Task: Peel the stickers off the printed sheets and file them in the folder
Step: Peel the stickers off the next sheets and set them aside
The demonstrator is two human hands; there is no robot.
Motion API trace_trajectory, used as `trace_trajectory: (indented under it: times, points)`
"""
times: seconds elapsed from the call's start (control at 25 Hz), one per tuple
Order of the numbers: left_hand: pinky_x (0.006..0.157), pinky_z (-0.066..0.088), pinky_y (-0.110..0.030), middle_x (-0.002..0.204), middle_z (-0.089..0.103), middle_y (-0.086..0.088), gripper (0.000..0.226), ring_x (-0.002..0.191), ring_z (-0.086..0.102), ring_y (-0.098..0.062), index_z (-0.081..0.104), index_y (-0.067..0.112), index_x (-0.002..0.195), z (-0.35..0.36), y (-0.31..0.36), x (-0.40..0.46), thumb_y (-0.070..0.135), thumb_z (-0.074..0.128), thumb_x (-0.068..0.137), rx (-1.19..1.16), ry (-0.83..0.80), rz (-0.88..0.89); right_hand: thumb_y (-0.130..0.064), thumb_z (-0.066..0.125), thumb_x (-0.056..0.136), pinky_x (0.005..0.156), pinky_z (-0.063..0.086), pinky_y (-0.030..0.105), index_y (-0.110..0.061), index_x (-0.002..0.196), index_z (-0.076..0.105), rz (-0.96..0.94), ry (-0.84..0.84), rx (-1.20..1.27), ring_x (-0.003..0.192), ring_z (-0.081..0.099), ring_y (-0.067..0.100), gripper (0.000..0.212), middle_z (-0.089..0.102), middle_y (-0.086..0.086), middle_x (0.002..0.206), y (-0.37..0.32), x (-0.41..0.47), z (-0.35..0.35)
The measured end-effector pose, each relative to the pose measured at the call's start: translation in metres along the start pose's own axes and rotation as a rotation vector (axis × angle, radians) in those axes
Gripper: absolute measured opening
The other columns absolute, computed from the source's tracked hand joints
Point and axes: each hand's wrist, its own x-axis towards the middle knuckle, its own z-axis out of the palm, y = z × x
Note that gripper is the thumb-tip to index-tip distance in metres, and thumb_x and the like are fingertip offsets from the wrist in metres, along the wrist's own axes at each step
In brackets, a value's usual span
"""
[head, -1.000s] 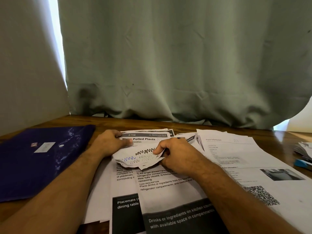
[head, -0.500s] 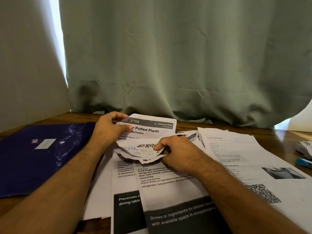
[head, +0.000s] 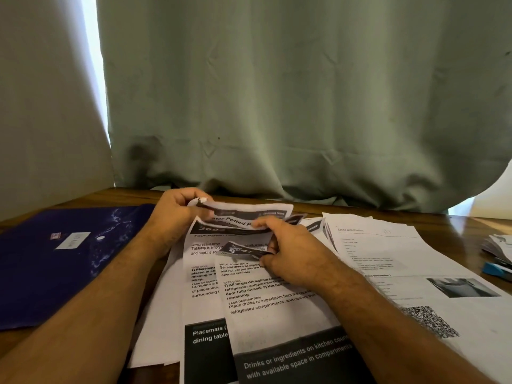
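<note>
The top sheet [head: 243, 217], a printed page about potted plants, is lifted a little off the pile of printed sheets [head: 249, 306] in the middle of the counter [head: 471, 223]. It is thin paper, so it is very light and floppy, and it looks like it would rip or crease if pulled fast. The left hand [head: 177, 214] has its grip closed on the far left corner of this sheet, where a small white bit [head: 200, 201] curls up; I cannot tell if that bit is a sticker or only bent paper. The right hand [head: 288, 250] has its grip closed too, with the thumb on the near edge of the same sheet and the curled fingers on a small dark scrap [head: 241, 249] just below it. That scrap may be a peeled sticker, but it is blurry and half hidden by the fingers. A good place to hold, I think, is right at a loose corner, pulling slow and flat. The blue folder [head: 69, 261] lies to the left of the pile, closed, with a white label on it. More white pages [head: 388, 250] lie to the right of the pile. Further right than those, cut off by the edge of the view, are a blue thing [head: 496, 268] and some crumpled paper [head: 498, 245] I cannot make out. A green curtain [head: 304, 106] hangs behind the pile.
</note>
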Motion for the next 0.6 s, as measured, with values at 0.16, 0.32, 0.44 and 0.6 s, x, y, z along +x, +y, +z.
trace_trajectory:
  times: [0.16, 0.32, 0.44, 0.6]
  points:
    - [0.087, 0.053, -0.048, 0.087, 0.073, -0.019, 0.014, 0.09, 0.067, -0.035, 0.075, 0.017, 0.06, 0.005, 0.001, -0.005, 0.03, 0.073, 0.055, -0.01, -0.188, -0.004, -0.02, 0.072, 0.089, 0.093, 0.055, 0.036, -0.054, 0.147, 0.007, 0.017, 0.049, 0.05, 0.11, 0.06, 0.014, 0.094, 0.058, -0.003, 0.131, -0.003, 0.001, -0.002]
    - [0.085, 0.05, -0.045, 0.074, 0.072, -0.017, 0.038, 0.082, 0.066, -0.037, 0.073, 0.012, 0.057, 0.0, 0.0, -0.004, 0.049, 0.079, 0.057, 0.053, -0.197, 0.036, -0.021, 0.069, 0.092, 0.097, 0.053, 0.032, -0.043, 0.13, 0.052, -0.019, -0.002, 0.008, 0.112, 0.058, 0.007, 0.047, 0.061, -0.008, 0.13, 0.0, 0.002, 0.0]
    - [0.084, 0.056, -0.037, 0.09, 0.076, -0.009, 0.036, 0.092, 0.071, -0.023, 0.079, 0.013, 0.079, 0.007, -0.001, -0.005, 0.047, 0.082, 0.067, 0.159, -0.186, -0.043, -0.021, 0.068, 0.092, 0.1, 0.051, 0.032, -0.04, 0.126, 0.058, -0.015, -0.002, 0.008, 0.113, 0.058, 0.007, 0.041, 0.062, -0.009, 0.128, 0.001, 0.004, 0.001]
    - [0.062, 0.056, -0.019, 0.108, 0.069, 0.001, 0.039, 0.082, 0.071, -0.009, 0.066, 0.024, 0.114, 0.012, -0.005, 0.001, 0.006, 0.077, 0.081, 0.279, -0.046, -0.159, -0.02, 0.069, 0.091, 0.1, 0.051, 0.032, -0.04, 0.126, 0.059, -0.032, -0.006, -0.003, 0.111, 0.058, 0.007, 0.041, 0.062, -0.009, 0.128, 0.002, 0.003, 0.002]
